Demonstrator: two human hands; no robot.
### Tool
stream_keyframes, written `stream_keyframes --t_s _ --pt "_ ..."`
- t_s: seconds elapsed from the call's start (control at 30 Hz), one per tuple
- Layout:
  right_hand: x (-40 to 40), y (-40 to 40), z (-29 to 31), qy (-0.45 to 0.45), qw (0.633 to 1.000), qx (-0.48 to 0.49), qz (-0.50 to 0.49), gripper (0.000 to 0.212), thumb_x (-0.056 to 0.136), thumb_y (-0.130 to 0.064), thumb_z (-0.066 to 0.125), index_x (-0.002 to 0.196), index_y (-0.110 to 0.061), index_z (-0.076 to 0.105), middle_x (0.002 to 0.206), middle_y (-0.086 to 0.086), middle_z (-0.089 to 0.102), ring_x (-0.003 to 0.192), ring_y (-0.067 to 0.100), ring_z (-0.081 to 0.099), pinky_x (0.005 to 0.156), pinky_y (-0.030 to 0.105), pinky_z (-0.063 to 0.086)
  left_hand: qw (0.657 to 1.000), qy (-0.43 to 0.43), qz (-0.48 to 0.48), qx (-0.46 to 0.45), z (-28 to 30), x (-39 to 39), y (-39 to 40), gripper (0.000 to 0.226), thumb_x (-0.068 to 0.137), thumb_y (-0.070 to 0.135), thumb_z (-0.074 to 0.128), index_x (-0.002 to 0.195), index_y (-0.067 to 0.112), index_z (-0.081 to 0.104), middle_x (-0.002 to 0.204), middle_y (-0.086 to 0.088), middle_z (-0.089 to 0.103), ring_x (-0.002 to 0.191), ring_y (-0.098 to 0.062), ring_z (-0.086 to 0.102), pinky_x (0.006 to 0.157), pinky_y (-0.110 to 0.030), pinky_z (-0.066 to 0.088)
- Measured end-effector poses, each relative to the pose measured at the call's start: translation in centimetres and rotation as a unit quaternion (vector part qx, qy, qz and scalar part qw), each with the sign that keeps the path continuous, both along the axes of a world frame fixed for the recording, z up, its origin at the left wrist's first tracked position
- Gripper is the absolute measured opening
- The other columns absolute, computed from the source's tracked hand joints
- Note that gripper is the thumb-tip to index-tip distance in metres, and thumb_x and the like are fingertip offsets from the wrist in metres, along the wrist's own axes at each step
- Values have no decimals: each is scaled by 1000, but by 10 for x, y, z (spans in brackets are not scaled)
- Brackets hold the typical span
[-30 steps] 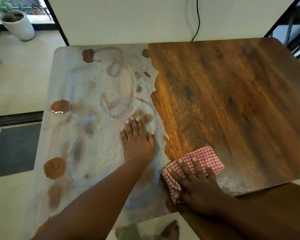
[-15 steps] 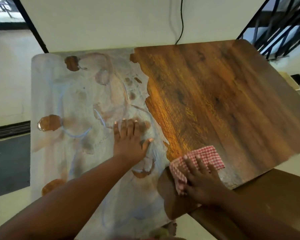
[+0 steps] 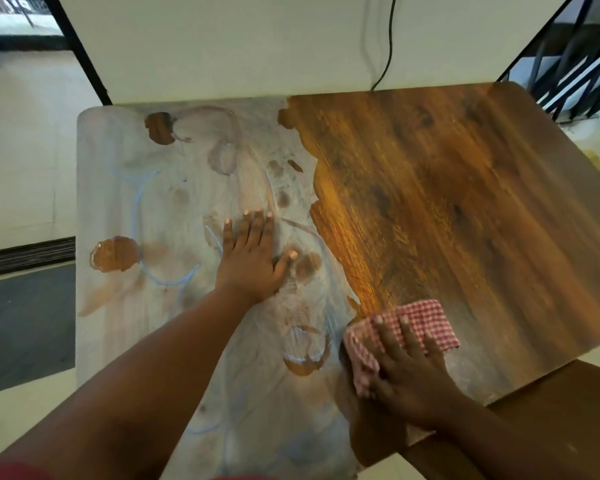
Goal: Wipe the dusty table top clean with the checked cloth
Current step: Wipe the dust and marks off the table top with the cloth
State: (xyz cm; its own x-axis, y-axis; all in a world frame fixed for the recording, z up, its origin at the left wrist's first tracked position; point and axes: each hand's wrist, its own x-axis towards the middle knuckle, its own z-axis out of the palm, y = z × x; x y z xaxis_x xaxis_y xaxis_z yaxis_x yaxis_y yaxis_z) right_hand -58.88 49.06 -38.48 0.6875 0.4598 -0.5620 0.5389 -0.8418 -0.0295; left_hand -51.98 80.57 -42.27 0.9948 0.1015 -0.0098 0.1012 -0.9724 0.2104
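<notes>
The wooden table top (image 3: 447, 209) shows bare brown grain on its right half. Its left half carries a pale dust layer (image 3: 174, 202) with smears and brown patches. A folded red-and-white checked cloth (image 3: 420, 318) lies near the front edge, at the border of dust and clean wood. My right hand (image 3: 409, 379) presses flat on the cloth with straight fingers and covers its near part. My left hand (image 3: 250, 258) rests flat on the dusty half, fingers straight and thumb out to the right.
A white wall with a hanging black cable (image 3: 387, 46) backs the table. A black metal railing (image 3: 568, 64) stands at the right. Pale floor and a dark mat (image 3: 21, 323) lie to the left. A second brown surface (image 3: 568, 410) sits below the front right corner.
My left hand has slid farther up the dusty half. A bare brown strip has opened near the front edge by the cloth. My view has shifted.
</notes>
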Motion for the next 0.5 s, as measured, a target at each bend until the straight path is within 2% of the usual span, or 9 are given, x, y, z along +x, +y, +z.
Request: stream_keyframes --t_s 0.07,0.17,0.23,0.3,0.33,0.37,0.43,0.47,0.5 --pt "20 27 -9 -9 998 20 -56 59 78 -78 -9 121 -58 -44 137 -10 -50 132 31 -38 105 60 -17 1000 10 1 -3 -3 3 -1 85 89 68 3 153 12 -2 162 -9 -2 147 -22 -12 112 -44 -24" --pt "42 68 -14 -25 997 39 -65 57 84 -74 -1 117 -58 -45 140 -8 -47 131 29 -38 105 61 -17 1000 11 2 -20 -3 4 -1 83 90 65 4 153 12 -4 162 -9 -4 147 -21 -14 114 -43 -22" --pt "38 81 -14 -20 997 55 -52 57 85 -72 -2 121 -57 -44 143 -7 -45 131 32 -40 103 60 -23 1000 10 2 -28 -4 3 0 81 91 64 4 153 12 -5 162 -8 -5 147 -20 -15 114 -42 -22" --pt "18 76 -11 -23 998 65 -11 58 88 -71 -3 133 -54 -34 149 -6 -38 135 34 -36 103 59 -26 999 10 1 -31 -3 3 0 80 91 62 3 153 12 -4 162 -8 -5 147 -19 -15 114 -42 -22" --pt "8 68 -9 -31 997 68 14 59 91 -69 0 141 -51 -24 155 -5 -27 140 37 -26 105 60 -21 999 11 2 -32 -3 3 0 80 90 62 2 153 12 -4 162 -8 -4 147 -19 -14 115 -43 -21" --pt "-1 58 -5 -31 997 65 38 59 94 -66 6 148 -47 -11 160 -1 -9 143 41 -9 108 60 -10 999 11 2 -33 -3 3 0 81 90 62 2 153 12 -4 162 -8 -4 147 -20 -14 115 -43 -20" --pt "-5 40 6 -14 998 30 58 59 97 -61 16 152 -39 9 157 3 23 138 43 25 105 56 11 999 14 1 -36 -4 3 0 81 90 63 2 153 11 -4 162 -9 -4 147 -20 -14 116 -44 -18" --pt "-3 34 8 -20 998 17 63 59 96 -61 17 151 -39 12 154 4 28 136 43 30 105 54 13 999 16 1 -37 -4 4 0 82 90 63 3 153 11 -4 162 -9 -4 147 -21 -14 116 -44 -18" --pt "2 31 11 -11 998 7 62 59 96 -63 15 151 -41 10 156 3 23 137 43 27 106 53 9 999 16 1 -38 -5 4 0 82 91 63 3 153 11 -4 162 -9 -3 147 -21 -14 116 -44 -17"
